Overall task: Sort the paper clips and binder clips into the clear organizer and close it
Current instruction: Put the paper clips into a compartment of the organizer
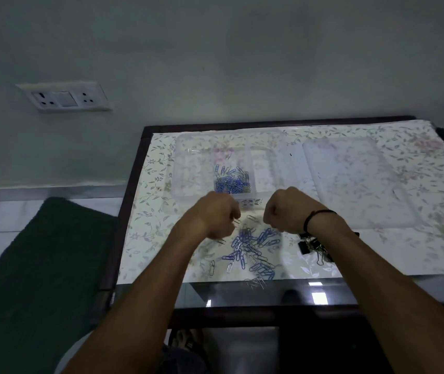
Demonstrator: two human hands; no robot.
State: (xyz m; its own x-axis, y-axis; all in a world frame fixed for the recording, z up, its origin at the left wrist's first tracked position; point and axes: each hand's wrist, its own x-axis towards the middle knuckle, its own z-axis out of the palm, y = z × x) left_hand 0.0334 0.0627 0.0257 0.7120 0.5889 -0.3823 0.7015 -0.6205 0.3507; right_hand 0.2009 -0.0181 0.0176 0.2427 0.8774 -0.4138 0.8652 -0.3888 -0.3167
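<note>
A clear organizer (188,163) stands open on the flowered table cover, with blue paper clips (232,179) heaped in its middle compartment and a silver clip or two at its far left. Its clear lid (355,179) lies flat to the right. A loose pile of blue and silver paper clips (251,248) lies in front. Black binder clips (314,245) sit to the right of the pile, partly under my right wrist. My left hand (215,217) hovers curled over the pile's left edge, pinching a silver paper clip. My right hand (287,210) is curled over the pile's right side; its fingertips are hidden.
The table (134,168) has a dark frame and a glass front strip. A dark green mat (37,265) lies on the floor to the left. A wall socket plate (65,98) is on the wall at the left.
</note>
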